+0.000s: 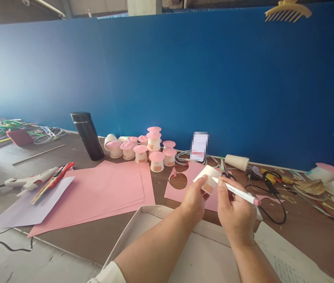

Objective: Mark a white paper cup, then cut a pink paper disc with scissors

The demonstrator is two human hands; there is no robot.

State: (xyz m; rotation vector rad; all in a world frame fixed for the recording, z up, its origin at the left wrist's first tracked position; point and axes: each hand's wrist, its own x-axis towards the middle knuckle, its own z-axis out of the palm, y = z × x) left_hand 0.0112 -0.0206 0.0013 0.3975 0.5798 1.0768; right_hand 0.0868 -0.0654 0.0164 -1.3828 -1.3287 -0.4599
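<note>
A small white paper cup (pixel 210 173) with a brownish-pink patch on its side is gripped tilted in my left hand (pixel 195 198). My right hand (pixel 237 210) is closed around a white marker (pixel 239 191) with a pink end. The marker's tip points at the cup's side; whether it touches, I cannot tell. Both hands are above the near edge of a shallow open box (pixel 122 232). Beneath the cup lies pink paper (pixel 174 193) with a round hole cut out. Farther back stand several paper-cup houses (pixel 156 161) with pink roofs and drawn windows.
Pink sheets (pixel 111 188) lie left, beside a lilac sheet (pixel 31 214) with a utility knife (pixel 55 179) and a glue gun (pixel 28 181). A black flask (pixel 87 135) stands behind. Stacked cups (pixel 237 162), cables (pixel 273 200) and a phone-like object (pixel 199 146) are near the blue partition (pixel 167 78).
</note>
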